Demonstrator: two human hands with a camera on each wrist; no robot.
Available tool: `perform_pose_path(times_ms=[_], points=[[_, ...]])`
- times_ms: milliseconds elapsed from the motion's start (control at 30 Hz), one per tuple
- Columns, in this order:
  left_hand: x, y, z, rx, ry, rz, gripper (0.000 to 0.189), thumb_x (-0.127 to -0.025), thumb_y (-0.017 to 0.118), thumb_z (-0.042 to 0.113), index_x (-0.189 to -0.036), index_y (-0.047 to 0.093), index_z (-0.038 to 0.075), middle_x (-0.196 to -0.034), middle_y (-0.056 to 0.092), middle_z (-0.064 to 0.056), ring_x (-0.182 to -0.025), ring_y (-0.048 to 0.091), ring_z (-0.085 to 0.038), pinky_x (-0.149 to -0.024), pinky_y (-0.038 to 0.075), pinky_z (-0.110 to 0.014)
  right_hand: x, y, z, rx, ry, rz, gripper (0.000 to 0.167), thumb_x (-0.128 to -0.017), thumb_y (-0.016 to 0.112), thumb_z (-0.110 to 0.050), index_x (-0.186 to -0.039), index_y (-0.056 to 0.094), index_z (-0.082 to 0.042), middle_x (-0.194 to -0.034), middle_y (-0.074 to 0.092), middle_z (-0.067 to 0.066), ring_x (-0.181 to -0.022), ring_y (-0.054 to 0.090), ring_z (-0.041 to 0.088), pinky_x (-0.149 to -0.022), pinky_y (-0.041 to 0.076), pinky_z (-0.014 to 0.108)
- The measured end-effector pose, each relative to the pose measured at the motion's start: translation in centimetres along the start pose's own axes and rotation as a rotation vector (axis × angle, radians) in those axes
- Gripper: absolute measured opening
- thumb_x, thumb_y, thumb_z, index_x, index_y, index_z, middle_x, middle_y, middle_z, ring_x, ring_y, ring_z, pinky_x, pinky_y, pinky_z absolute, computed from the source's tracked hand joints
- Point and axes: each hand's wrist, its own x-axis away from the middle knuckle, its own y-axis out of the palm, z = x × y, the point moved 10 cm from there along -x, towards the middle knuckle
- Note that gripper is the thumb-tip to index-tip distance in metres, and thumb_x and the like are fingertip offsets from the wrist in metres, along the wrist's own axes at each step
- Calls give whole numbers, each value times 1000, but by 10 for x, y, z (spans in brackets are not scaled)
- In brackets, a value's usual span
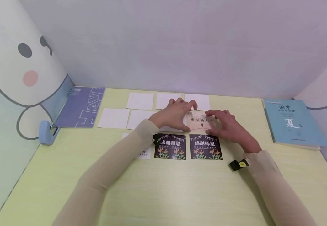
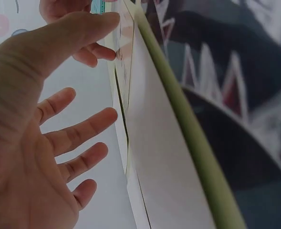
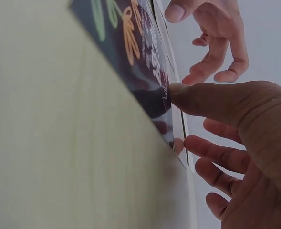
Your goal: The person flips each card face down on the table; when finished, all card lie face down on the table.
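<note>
A pale pink card (image 1: 199, 124) with dark Chinese characters lies flat between my hands in the head view. My left hand (image 1: 174, 115) hovers over its left side, fingers spread, thumb tip near its lower left corner. At the right edge is my right hand (image 1: 228, 127), index finger at the upper corner and thumb at the lower one. The right wrist view shows the right thumb (image 3: 202, 101) close to a dark card's upper edge; contact is unclear. Two dark cards with orange flowers, one left (image 1: 170, 153) and one right (image 1: 206, 153), lie in the nearest row.
Several blank white cards (image 1: 113, 118) form rows behind and to the left. Another white printed card (image 1: 144, 153) is partly under the left forearm. A purple notebook (image 1: 80, 108) and blue stapler-like object (image 1: 45, 131) lie left; a teal book (image 1: 293, 122) lies right.
</note>
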Motion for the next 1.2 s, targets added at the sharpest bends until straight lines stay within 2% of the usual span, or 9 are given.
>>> perform_pose_path(times_ms=[133,267,467,633,767,967,1100,1200], points=[[-7,8,4,-34,-9,-45,87,-79,92,46,-146,40,27,-126,67,6,-119,45,-22,-105,30,-45,-1,3,1,-3,4,-7,72,-92,85,-23,-155,53,-6,-149,62,20,-124,48,40,-100,29,52],[-9,10,5,-70,-27,-62,87,-80,93,46,-145,38,29,-123,62,1,-117,45,-23,-103,32,-44,-2,4,-1,-6,-3,-9,72,-93,85,-23,-155,53,-6,-151,61,20,-125,49,40,-100,29,53],[-13,13,4,-59,-51,-109,87,-82,92,43,-145,34,31,-124,57,-1,-116,42,-24,-102,31,-43,-2,4,-3,5,-2,-4,75,-91,86,-24,-156,51,-7,-153,59,21,-127,48,41,-101,29,54],[-15,13,6,-60,-44,-104,87,-80,93,41,-142,33,31,-127,51,-1,-117,40,-23,-103,31,-42,2,-1,1,21,37,-2,89,-87,90,-31,-160,44,-11,-163,49,22,-133,41,46,-102,29,58],[-16,11,11,-74,-27,-76,87,-78,93,38,-140,34,30,-129,48,-2,-117,38,-23,-103,32,-42,5,-7,8,25,71,-7,98,-84,93,-32,-163,39,-12,-163,48,22,-132,38,46,-101,28,58],[-16,12,9,-43,-37,-66,85,-79,93,36,-140,34,29,-129,46,-2,-117,38,-23,-102,31,-42,8,-18,-1,20,-16,23,104,-78,97,-19,-164,38,-14,-162,47,21,-128,39,43,-95,25,52],[-16,13,7,-26,-47,-75,84,-81,91,39,-140,33,29,-130,47,-2,-116,38,-24,-102,30,-42,9,-24,-7,30,-87,70,109,-74,98,-10,-164,37,-15,-162,46,22,-130,39,43,-98,25,56],[-17,12,8,-20,-38,-63,84,-81,91,40,-140,33,29,-129,48,-2,-115,40,-24,-101,32,-42,10,-27,-7,25,-107,106,112,-73,97,-6,-165,35,-13,-160,49,22,-130,41,45,-100,26,59]])
